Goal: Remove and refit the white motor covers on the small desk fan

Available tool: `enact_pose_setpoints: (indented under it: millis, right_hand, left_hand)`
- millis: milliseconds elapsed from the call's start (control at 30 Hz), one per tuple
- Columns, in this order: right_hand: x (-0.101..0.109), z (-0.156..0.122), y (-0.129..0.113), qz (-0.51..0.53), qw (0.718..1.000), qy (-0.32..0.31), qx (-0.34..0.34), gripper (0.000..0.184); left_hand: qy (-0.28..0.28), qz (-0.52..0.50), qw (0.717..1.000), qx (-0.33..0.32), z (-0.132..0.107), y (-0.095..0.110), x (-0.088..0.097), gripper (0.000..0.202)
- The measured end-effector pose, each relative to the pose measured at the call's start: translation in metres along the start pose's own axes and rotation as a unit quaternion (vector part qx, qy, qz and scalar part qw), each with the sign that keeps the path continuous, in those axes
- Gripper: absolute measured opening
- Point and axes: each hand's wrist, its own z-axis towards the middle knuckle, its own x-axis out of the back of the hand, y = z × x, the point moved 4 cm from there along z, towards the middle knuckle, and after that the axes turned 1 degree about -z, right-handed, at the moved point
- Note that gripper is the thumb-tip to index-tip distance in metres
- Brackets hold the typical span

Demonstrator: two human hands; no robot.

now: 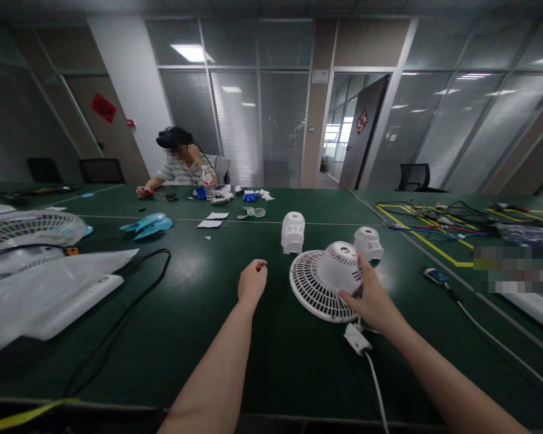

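Observation:
A white plastic motor housing (339, 268), dome-shaped with slots round its top, stands on the round white fan grille (310, 289). Wrapped round the housing's right side is my right hand (371, 298), thumb low at the front and fingers partly hidden behind. My left hand (252, 282) hovers left of the grille, apart from it, its fingers curled closed; whether something is inside them is hidden. Two more white slotted housings stand behind the grille, one upright housing (293, 232) and one housing (368, 243) farther right. A white switch box (357, 339) with a cord lies before the grille.
On the left lie a large fan grille (40, 226), a plastic-wrapped white part (72, 295), a black cable (154, 277) and blue fan blades (149, 225). A plug (434, 276) and wires (447, 223) lie right. Across the green table sits a person (185, 166) near a bottle (207, 181).

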Motion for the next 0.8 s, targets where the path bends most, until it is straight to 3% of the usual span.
enact_pose_setpoints:
  millis: [267, 400, 500, 633, 733, 800]
  right_hand:
    - [0.089, -0.038, 0.120, -0.109, 0.983, 0.115, -0.094, 0.112]
    - [0.120, -0.051, 0.151, -0.130, 0.972, 0.146, -0.128, 0.110]
    - [0.129, -0.051, 0.143, -0.147, 0.971, 0.151, -0.117, 0.100]
    - [0.139, -0.033, 0.101, -0.194, 0.950, 0.235, -0.071, 0.094]
    - [0.139, 0.002, 0.064, -0.188, 0.935, 0.300, -0.009, 0.092]
    - [0.128, 0.038, 0.050, -0.161, 0.944, 0.286, 0.013, 0.094]
  left_hand:
    - [-0.048, 0.040, 0.998, 0.000, -0.012, 0.006, -0.003, 0.023]
    - [-0.058, 0.042, 0.997, -0.002, -0.013, 0.006, -0.006, 0.024]
    - [-0.060, 0.043, 0.997, -0.002, -0.013, 0.005, -0.007, 0.025]
    - [-0.058, 0.062, 0.996, -0.005, -0.012, 0.004, -0.008, 0.025]
    - [-0.063, 0.080, 0.995, -0.007, -0.011, 0.004, -0.010, 0.026]
    - [-0.061, 0.081, 0.995, -0.008, -0.010, 0.003, -0.010, 0.026]
